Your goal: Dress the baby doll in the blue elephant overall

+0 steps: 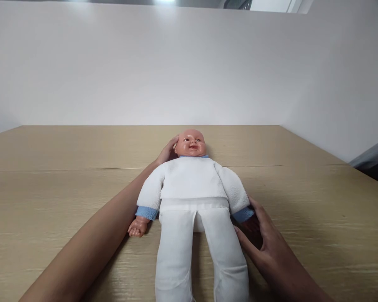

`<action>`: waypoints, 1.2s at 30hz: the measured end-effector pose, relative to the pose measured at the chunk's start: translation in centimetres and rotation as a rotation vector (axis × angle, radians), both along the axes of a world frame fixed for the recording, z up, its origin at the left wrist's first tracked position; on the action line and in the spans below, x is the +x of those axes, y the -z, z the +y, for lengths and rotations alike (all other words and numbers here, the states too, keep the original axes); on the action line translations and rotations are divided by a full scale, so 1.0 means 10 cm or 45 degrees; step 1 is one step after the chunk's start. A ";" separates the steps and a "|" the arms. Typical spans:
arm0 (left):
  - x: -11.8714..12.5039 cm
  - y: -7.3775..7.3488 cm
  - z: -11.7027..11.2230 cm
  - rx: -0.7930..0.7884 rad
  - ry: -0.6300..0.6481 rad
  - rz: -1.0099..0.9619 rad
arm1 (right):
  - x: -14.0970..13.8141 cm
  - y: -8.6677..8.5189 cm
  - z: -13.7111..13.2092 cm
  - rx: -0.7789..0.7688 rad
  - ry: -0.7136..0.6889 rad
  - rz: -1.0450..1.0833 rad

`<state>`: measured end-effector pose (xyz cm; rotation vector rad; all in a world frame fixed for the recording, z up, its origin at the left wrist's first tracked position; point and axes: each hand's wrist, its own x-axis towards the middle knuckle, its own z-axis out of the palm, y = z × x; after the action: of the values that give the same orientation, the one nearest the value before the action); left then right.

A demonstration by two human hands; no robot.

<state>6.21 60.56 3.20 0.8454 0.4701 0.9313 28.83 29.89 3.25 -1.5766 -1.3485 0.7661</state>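
A baby doll (192,184) in a white fleece top with blue cuffs and white trousers lies on its back on the wooden table (50,188), head away from me. My left hand (167,152) cups the left side of the doll's head, fingers curved against it. My right hand (261,239) lies beside the doll's hip. Its fingers are stretched out, the thumb touches the trouser leg, and the hand covers the doll's hand below the blue cuff.
A plain white wall (189,67) rises behind the table's far edge. At the right, past the table's edge, a dark grey object (376,161) shows.
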 end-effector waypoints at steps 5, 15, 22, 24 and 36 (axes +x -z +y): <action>-0.01 0.00 0.00 -0.004 0.039 0.031 | 0.01 0.01 -0.01 -0.058 0.020 -0.058; -0.04 0.01 0.02 -0.023 0.131 0.060 | 0.06 0.07 -0.01 -0.021 -0.028 -0.234; -0.06 0.07 0.08 -0.014 0.088 0.157 | 0.06 0.10 0.01 0.055 -0.031 -0.396; -0.07 0.09 0.10 -0.006 0.079 0.186 | 0.06 0.12 0.01 0.068 -0.036 -0.422; -0.11 0.11 0.13 -0.097 0.164 0.209 | 0.06 0.26 0.08 0.228 -0.036 -0.561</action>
<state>5.14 61.83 2.08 0.8761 0.5823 0.7248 29.40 30.64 0.61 -1.6412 -1.7039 0.3076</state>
